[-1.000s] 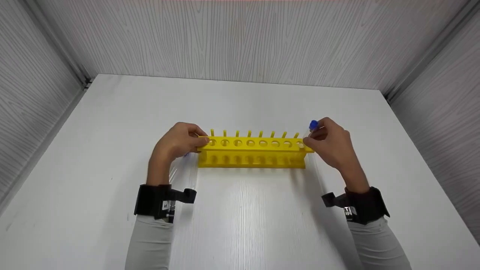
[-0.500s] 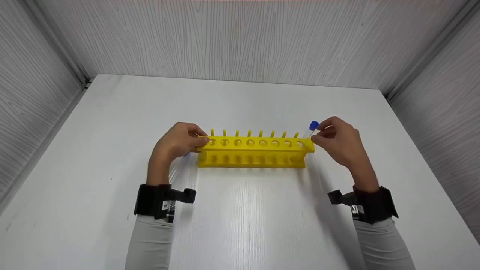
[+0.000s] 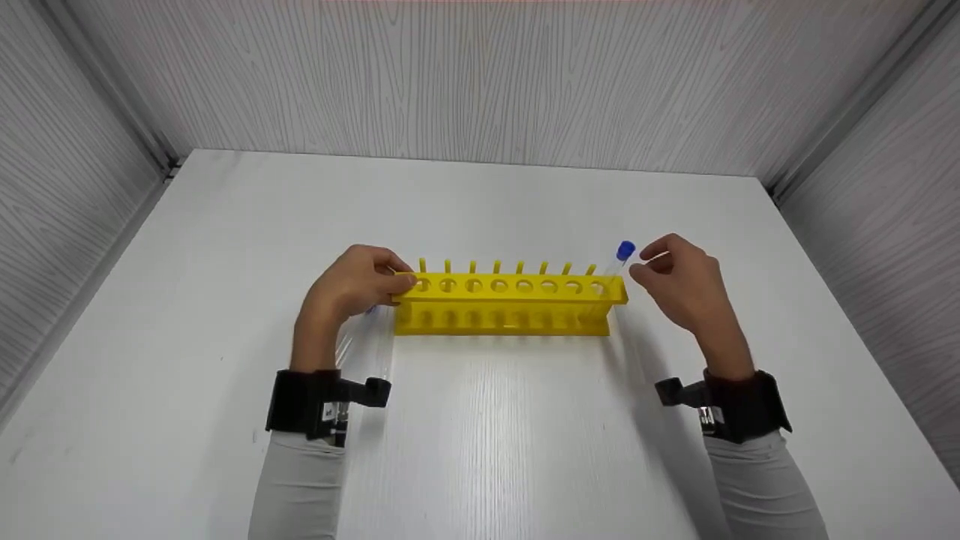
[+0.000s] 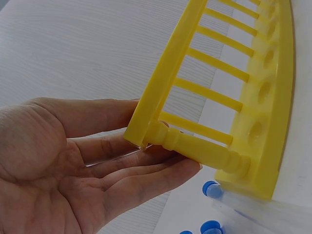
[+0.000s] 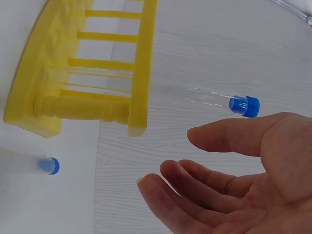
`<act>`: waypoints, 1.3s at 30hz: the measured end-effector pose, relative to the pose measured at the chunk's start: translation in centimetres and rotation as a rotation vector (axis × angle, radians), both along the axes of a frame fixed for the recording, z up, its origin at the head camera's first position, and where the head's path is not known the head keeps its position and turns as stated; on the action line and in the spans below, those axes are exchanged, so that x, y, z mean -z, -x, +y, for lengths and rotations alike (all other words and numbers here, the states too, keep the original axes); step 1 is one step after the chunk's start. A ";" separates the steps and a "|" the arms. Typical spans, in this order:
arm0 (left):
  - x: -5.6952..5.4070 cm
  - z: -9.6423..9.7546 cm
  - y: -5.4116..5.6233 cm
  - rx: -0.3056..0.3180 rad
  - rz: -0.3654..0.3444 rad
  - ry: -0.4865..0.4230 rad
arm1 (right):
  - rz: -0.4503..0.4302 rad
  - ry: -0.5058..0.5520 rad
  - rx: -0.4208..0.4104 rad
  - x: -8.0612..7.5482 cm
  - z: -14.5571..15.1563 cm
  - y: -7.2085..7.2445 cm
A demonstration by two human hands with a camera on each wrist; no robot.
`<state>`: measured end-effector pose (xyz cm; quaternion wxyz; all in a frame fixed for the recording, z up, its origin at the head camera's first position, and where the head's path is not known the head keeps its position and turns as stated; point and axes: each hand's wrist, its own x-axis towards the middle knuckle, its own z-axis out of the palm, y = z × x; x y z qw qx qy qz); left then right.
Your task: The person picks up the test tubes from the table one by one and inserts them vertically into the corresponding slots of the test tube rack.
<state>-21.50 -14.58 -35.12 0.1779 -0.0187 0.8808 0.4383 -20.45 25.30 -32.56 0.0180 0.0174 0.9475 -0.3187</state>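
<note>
A yellow test tube rack (image 3: 510, 291) stands in front of me, with a row of round holes in its top plate. My left hand (image 3: 360, 279) grips the left end of that plate, thumb on top and fingers beneath. In the rack's rightmost hole sits a clear test tube (image 5: 204, 95) with a blue cap (image 3: 625, 250), leaning a little to the right. Its lower end reaches the base in the right wrist view. My right hand (image 3: 679, 281) is just right of the tube, fingers loosely bent and apart from it, holding nothing.
Several more blue-capped tubes lie on the white table (image 3: 480, 450): some left of the rack, where one cap (image 4: 211, 227) shows below my left hand, and another tube (image 5: 48, 165) right of it. Grey wood-grain walls (image 3: 480, 82) enclose the table's back and sides.
My right hand has let go of the test tube and drawn off to the right. The tube stays in the end hole. My left hand keeps its grip on the rack.
</note>
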 end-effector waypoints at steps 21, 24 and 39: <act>0.0 0.1 -0.1 -0.005 0.016 0.012 | -0.146 -0.125 -0.041 2.9 0.3 1.7; 0.0 0.2 -0.1 -0.009 0.012 0.013 | -0.164 -0.132 -0.049 3.3 0.3 1.9; 0.1 0.4 -0.1 -0.014 0.010 -0.018 | -0.338 -0.172 -0.060 4.7 0.6 2.7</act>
